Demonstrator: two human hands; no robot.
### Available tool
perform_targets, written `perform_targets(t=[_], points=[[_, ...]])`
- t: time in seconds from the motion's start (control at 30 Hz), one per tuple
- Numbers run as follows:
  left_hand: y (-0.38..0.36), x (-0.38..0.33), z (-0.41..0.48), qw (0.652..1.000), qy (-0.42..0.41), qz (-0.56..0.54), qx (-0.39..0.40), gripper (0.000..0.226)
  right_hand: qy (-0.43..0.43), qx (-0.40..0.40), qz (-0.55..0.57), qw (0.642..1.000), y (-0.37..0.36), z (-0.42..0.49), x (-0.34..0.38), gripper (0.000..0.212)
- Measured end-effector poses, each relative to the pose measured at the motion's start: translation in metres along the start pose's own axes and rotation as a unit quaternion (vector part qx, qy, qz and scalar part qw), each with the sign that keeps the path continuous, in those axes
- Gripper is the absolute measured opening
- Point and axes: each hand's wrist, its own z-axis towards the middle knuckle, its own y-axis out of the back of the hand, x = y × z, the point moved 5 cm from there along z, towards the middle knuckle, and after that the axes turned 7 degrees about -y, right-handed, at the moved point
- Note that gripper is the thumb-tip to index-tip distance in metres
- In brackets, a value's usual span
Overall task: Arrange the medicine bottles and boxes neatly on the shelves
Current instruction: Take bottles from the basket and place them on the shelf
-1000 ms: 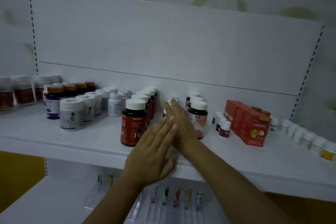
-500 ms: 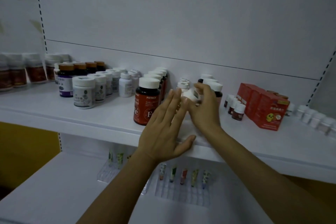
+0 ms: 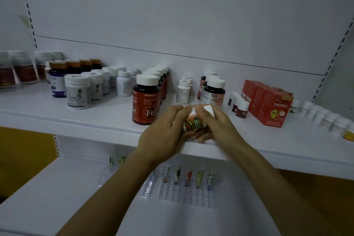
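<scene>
Left hand [image 3: 164, 132] and right hand [image 3: 218, 124] both grip the bottle [image 3: 193, 123], which is tilted cap up-right at the shelf [image 3: 95, 119] front edge; the free slot looks to be straight behind it.

Head view, close, angled down at shelf [image 3: 95, 120]

Back: plain white panel [image 3: 172, 15]
Lower left: flat yellow panel [image 3: 24, 159]
Below: clear plastic gridded rack [image 3: 186, 198] holding small patterned tubes [image 3: 188, 177]
</scene>
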Motion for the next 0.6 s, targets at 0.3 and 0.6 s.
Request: perform_targets(t=[0.3, 0.6], points=[[0.0040, 0.0033, 0.0002, 0.999, 0.041, -0.010, -0.001, 0.070, 0.072, 0.066, 0.023, 0.995, 0.0074, -0.0085, -0.0025, 0.043], [0.0058, 0.0010, 0.0007, 0.999, 0.022, -0.013, -0.036, 0.055, 0.013, 0.050, -0.007, 0.999, 0.0044, -0.0047, -0.0034, 0.040]])
